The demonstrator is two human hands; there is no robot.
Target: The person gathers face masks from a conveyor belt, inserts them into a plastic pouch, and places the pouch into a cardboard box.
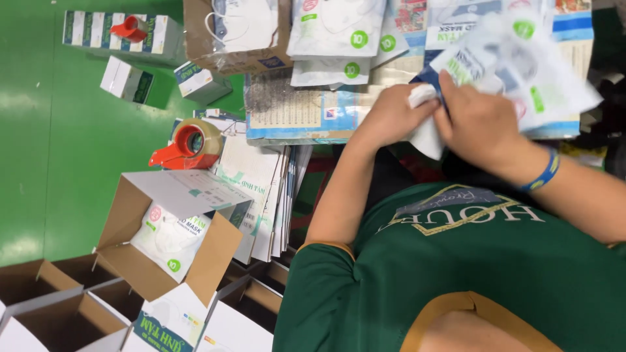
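While the view looks down over a green shirt, we note both hands meeting at the far right of the scene. Left hand (391,117) is closed, fingers pinching a white folded piece (427,133) that hangs between the two hands. Right hand (479,120), blue wristband (546,171) on its wrist, is closed on a bundle of clear mask packets (521,62).

Bundle is motion-blurred; we cannot count the packets. Its long axis runs on a diagonal, from the hands up toward the far right. The gripped end points near-left and the free ends fan out far-right. It is held above a printed sheet (293,111) on the surface.

Further notes:
- More mask packets (332,32) lie stacked at the far edge, just left of the bundle.
- Red tape dispenser (189,145) sits left of the printed sheet.
- An open carton (124,215) stands near left, one packed mask (171,240) lying inside, flaps up.
- Flat carton blanks (261,189) are stacked between the carton and the left arm.
- Small boxes (124,32) rest far left on the green surface (39,163).
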